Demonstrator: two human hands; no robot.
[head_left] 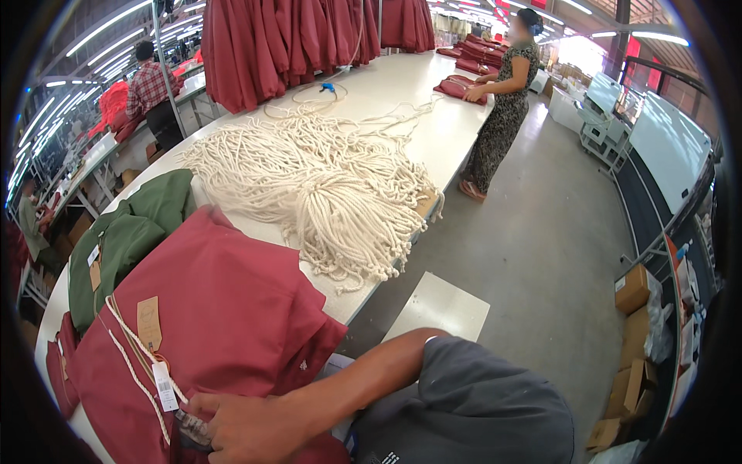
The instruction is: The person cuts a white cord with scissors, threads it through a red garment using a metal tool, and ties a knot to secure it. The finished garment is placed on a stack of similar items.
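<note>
A maroon garment [216, 294] with a kraft paper tag [150, 325], a white label [165, 387] and pale cords [127, 332] lies across the near left of the worktable. At its lower opening, where grey patterned lining shows, my right hand [236, 421] has curled fingers gripping the fabric beside the label and cord. My right forearm crosses the lower middle, and my left hand is not in view. A folded green garment [116, 247] lies behind the maroon one. A large tangled bundle of cream knotted cords [325, 201] covers the middle of the table.
The white table [402, 77] runs away from me, with hanging maroon garments [278, 46] above it. A co-worker [502, 116] stands at its right side handling folded maroon items. Another person [154, 93] works at left. Cardboard boxes [630, 340] and machines line the right aisle.
</note>
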